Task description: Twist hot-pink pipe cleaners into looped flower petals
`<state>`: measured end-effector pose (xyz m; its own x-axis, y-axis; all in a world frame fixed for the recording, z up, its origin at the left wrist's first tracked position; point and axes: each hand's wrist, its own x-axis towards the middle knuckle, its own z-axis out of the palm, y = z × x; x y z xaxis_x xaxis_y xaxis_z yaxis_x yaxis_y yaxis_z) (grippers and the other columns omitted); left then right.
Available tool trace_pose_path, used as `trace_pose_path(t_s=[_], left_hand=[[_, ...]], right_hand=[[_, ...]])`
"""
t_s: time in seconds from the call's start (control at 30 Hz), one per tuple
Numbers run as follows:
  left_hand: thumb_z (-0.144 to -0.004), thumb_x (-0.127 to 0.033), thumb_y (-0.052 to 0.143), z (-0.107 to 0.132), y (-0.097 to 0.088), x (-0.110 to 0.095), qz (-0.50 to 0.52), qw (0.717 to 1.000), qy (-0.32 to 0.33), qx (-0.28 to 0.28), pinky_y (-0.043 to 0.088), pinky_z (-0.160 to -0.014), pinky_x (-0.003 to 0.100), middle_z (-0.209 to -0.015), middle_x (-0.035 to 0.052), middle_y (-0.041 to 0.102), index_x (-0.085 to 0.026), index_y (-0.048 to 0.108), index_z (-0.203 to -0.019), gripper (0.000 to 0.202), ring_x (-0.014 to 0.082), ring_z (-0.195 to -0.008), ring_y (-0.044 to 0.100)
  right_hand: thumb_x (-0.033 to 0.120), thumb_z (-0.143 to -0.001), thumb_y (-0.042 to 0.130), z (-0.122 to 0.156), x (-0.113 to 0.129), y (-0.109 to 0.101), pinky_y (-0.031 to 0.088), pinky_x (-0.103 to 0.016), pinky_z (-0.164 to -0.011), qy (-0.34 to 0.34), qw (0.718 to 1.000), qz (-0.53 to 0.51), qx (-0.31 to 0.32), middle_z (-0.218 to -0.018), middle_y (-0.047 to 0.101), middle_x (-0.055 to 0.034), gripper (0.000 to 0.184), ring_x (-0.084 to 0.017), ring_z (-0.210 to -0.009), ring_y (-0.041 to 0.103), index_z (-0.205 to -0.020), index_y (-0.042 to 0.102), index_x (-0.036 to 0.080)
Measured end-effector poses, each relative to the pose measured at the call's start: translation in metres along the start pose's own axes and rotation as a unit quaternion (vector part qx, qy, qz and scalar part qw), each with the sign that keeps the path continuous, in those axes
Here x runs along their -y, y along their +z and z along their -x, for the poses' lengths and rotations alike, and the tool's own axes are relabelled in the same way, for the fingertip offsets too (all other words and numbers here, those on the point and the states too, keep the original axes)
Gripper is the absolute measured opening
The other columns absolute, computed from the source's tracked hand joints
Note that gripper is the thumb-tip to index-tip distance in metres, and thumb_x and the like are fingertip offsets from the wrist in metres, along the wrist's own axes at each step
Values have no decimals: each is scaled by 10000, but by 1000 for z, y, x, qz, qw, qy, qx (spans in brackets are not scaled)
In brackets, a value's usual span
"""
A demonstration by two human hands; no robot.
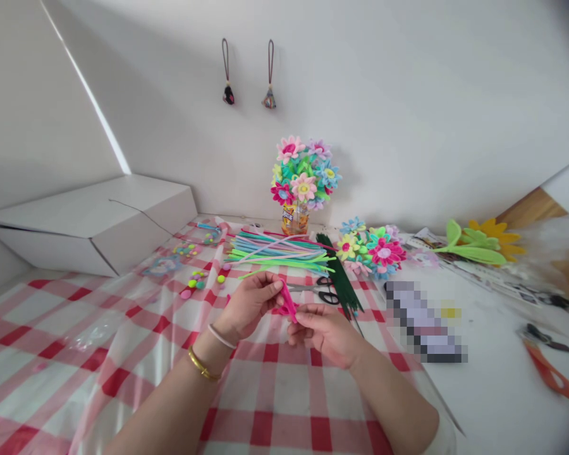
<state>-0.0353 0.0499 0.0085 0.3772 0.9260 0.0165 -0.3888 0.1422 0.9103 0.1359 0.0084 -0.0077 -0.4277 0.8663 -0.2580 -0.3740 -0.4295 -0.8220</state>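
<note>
Step in hand: shaping, by judgement, of a bright pink fuzzy stem (289, 302). The workpiece is raised between both hands, above the red-and-white checked cloth (171, 354) that covers most of the worktop (493, 411).

Grip state: the left hand (252, 304) pinches the upper end of the piece between thumb and fingers. The right hand (326, 332) pinches the lower end between thumb and forefinger, its remaining fingers curled below. Both hands are thus grasping the same piece. The fingers cover part of it, so whether it is folded, looped or twisted there cannot be told with certainty.

Adjacent items: scissors (315, 289) lie just beyond the hands, handles to the right. Behind them rests a bundle of pastel stems (277, 249); dark green stems (341, 278) lie to its right.

Next move: appears to call for a steady left pinch as a fixed point while the right fingertips bend or turn the other end. Apply light, even tension; a hard pull could distort the soft pile or spoil the bend.
</note>
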Motion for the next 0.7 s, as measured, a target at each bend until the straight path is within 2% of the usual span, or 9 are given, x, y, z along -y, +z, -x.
trace_pose_path(t_s=[0.23, 0.57, 0.7], left_hand=[[-747, -218, 628, 0, 0, 0, 22, 1000, -6, 5, 431, -537, 230, -598, 17, 594, -117, 549, -716, 132, 104, -523, 551], [-708, -212, 663, 2, 6, 6, 44, 998, 5, -49, 420, -550, 216, -577, -12, 550, -121, 568, -688, 134, 79, -527, 504], [-713, -202, 655, 1, 4, 5, 45, 998, 8, -52, 414, -535, 213, -586, -4, 558, -120, 567, -692, 123, 81, -525, 505]], right_hand=[[228, -715, 657, 0, 0, 0, 494, -360, -666, -19, 1000, 12, 1, -648, 670, -46, 111, -170, -621, 641, -741, 619, 126], [206, -739, 588, -2, -3, 0, 468, -312, -604, -39, 998, 40, 10, -579, 635, -9, 106, -139, -541, 599, -652, 580, 147], [222, -734, 609, -3, -5, 1, 473, -336, -643, -38, 999, 31, -7, -592, 649, -15, 87, -145, -550, 611, -683, 597, 151]])
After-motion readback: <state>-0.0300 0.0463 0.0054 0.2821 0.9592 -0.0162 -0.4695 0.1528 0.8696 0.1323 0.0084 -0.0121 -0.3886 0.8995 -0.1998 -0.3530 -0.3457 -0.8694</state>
